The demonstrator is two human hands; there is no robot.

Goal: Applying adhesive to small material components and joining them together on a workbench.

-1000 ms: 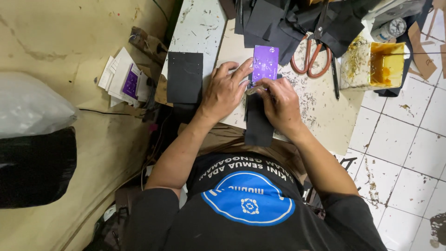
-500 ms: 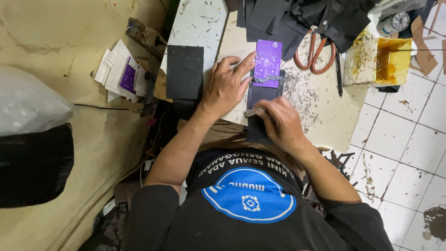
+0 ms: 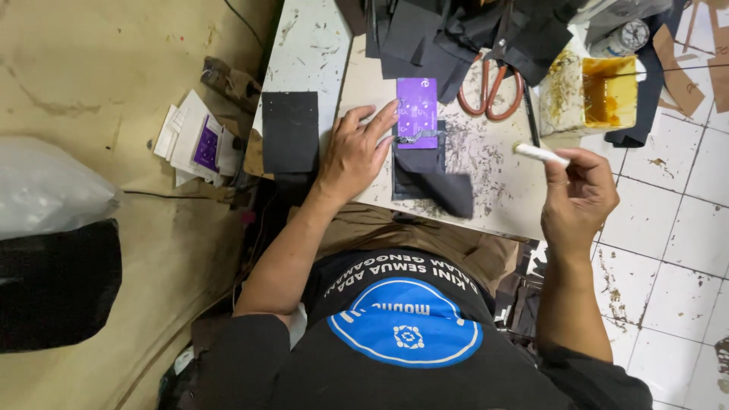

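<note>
Here the left hand (image 3: 355, 154) lies flat and open beside the purple card (image 3: 417, 112), fingertips touching it. Right of the card, the right hand (image 3: 579, 197) pinches a white marker (image 3: 541, 154).

A small craft workshop: glue-stained surface (image 3: 501, 190), scissors (image 3: 490, 87), black fabric scraps (image 3: 456, 30), yellow glue tub (image 3: 600, 95), stained tile floor (image 3: 683, 228).

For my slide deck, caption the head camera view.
Left hand pins a purple card on black material; right hand lifts a white marker.
</note>
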